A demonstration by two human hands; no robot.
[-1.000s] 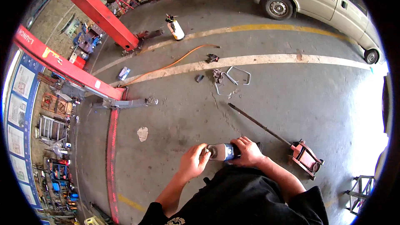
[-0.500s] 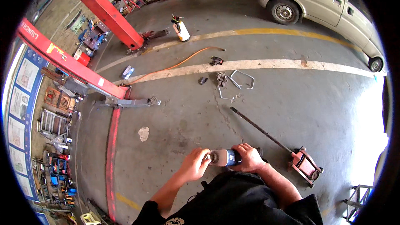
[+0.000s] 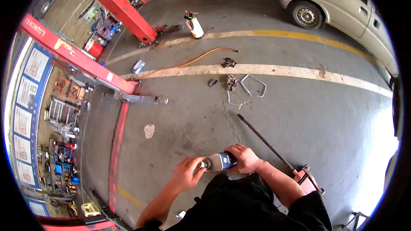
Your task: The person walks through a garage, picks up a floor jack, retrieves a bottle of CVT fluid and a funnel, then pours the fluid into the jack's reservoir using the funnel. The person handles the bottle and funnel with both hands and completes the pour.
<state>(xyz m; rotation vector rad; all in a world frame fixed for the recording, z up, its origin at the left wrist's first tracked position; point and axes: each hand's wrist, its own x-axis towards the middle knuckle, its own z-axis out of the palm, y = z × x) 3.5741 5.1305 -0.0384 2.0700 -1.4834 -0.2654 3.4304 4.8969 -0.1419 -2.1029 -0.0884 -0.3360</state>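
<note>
Between my hands, over the floor in front of me, is a rounded thing coloured grey and dark blue (image 3: 217,161), with a small white mark on its side. Its exact kind is hard to make out. My right hand (image 3: 245,158) is wrapped round its dark right end. At the other end, a round dark and silvery part, the fingers of my left hand (image 3: 187,173) are closed; they partly cover that end. Both forearms come up from the lower edge, past my black clothing.
A floor jack (image 3: 306,182) with a long handle (image 3: 267,144) lies to my right. Ahead are bent metal rods (image 3: 256,86), dark gloves or rags (image 3: 231,83), an orange hose (image 3: 192,61) and a white sprayer (image 3: 195,28). Red lift posts (image 3: 120,10) stand left; a van (image 3: 342,4) is far right.
My hands and the grey-and-blue thing have shifted a little left, and the thing tilts slightly more. The whole view has turned somewhat. Both hands keep their hold.
</note>
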